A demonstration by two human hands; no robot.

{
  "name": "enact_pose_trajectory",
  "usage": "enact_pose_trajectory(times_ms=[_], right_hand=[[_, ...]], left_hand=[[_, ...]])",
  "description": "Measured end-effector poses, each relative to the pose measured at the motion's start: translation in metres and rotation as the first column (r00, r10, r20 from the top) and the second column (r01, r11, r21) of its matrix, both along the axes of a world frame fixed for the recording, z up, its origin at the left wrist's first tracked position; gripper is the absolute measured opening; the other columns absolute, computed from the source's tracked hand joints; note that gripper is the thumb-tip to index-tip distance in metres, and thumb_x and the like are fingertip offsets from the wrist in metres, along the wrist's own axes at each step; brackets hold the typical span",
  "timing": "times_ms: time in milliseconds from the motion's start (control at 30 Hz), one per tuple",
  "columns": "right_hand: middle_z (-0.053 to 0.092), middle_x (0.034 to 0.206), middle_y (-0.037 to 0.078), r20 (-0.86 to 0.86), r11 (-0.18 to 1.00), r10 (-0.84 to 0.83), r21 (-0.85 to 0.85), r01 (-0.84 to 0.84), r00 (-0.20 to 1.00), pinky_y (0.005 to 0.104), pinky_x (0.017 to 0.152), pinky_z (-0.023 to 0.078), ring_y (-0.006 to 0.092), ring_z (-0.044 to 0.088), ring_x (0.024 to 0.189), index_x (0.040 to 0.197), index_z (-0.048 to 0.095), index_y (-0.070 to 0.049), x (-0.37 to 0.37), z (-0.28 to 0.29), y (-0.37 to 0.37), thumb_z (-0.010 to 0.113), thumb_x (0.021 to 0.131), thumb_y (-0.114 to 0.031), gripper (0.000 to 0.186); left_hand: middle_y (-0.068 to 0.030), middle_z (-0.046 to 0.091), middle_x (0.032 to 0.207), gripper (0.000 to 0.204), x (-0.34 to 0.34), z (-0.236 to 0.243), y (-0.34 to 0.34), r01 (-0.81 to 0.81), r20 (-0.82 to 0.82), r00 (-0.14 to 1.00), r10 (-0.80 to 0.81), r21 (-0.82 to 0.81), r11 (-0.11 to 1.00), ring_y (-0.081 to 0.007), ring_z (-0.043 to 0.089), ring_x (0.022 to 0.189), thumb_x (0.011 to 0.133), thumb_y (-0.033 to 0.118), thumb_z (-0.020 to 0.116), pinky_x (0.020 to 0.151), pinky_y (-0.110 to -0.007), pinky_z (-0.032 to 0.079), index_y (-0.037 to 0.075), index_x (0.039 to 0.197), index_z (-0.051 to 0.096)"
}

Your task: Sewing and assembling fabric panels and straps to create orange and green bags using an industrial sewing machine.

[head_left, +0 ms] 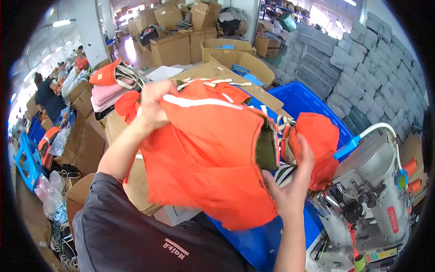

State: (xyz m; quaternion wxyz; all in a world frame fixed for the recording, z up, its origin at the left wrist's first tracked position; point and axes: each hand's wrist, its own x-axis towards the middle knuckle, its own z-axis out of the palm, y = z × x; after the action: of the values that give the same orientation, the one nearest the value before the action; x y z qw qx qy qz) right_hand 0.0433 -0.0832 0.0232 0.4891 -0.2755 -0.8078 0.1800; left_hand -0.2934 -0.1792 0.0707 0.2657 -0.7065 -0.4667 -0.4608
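My left hand (pixel 156 106) grips the upper left corner of a large orange fabric piece (pixel 204 149) with a white strip along its top edge and an olive-green interior at its right side. My right hand (pixel 290 190) has its thumb against the piece's right edge and its index finger stretched upward, apart from the thumb. Behind that hand lies another orange piece (pixel 317 136) with cream straps. More orange items (pixel 213 88) with cream cords lie behind the held piece.
A sewing machine (pixel 371 195) stands right, beside a blue crate (pixel 312 95) and blue surface (pixel 253 245). Pink folded fabric (pixel 106 95) sits back left. Cardboard boxes (pixel 170 47) and stacked grey bundles (pixel 362 68) fill the background. A co-worker (pixel 47 95) stands far left.
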Motion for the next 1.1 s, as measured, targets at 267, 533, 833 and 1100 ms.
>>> enact_pose_trajectory(times_ms=[267,533,833,1100], right_hand=[[0.067,0.113,0.009,-0.6,0.564,0.304,-0.512,-0.647,0.74,0.0316,0.09,0.05,0.0203,0.064,0.1,0.126,0.055,0.004,-0.017,0.006,-0.022,0.067,0.083,0.002,0.044],[0.047,0.14,0.015,-0.526,0.713,0.198,-0.502,-0.49,0.827,0.0321,0.102,0.041,0.0193,0.049,0.124,0.141,0.037,0.003,0.001,-0.026,0.009,0.055,0.097,-0.012,0.05],[0.046,0.138,0.018,-0.396,0.62,0.05,-0.708,-0.34,0.917,0.0357,0.095,0.046,0.0243,0.057,0.113,0.142,0.037,-0.001,0.019,-0.033,0.006,0.048,0.1,-0.042,0.06],[0.058,0.128,0.013,-0.713,0.173,-0.248,-0.698,-0.695,0.655,0.0366,0.096,0.048,0.0244,0.059,0.115,0.136,0.046,-0.001,0.032,-0.056,0.013,0.051,0.1,-0.032,0.048]], left_hand=[[-0.0144,0.047,0.063,0.042,0.002,0.128,0.018,-0.163,-0.206,0.969,0.135,-0.125,0.979,-0.0227,0.045,0.057,0.066,0.027,0.078,0.058,-0.033,0.042,-0.001,0.074,0.048],[-0.0162,0.06,0.066,0.062,0.006,0.159,0.119,-0.372,-0.45,0.802,0.394,0.139,0.918,-0.038,0.061,0.066,0.057,0.055,0.084,0.06,-0.046,0.048,0.005,0.077,0.055],[-0.0133,0.057,0.07,0.055,0.04,0.196,0.113,-0.264,-0.449,0.786,0.426,0.379,0.887,-0.035,0.06,0.067,0.058,0.047,0.085,0.06,-0.043,0.046,0.005,0.08,0.055],[-0.0036,0.042,0.065,0.014,0.1,-0.03,-0.013,0.072,-0.605,0.736,-0.302,-0.373,0.925,-0.021,0.05,0.057,0.065,0.017,0.058,0.049,-0.035,0.039,0.011,0.071,0.047]])
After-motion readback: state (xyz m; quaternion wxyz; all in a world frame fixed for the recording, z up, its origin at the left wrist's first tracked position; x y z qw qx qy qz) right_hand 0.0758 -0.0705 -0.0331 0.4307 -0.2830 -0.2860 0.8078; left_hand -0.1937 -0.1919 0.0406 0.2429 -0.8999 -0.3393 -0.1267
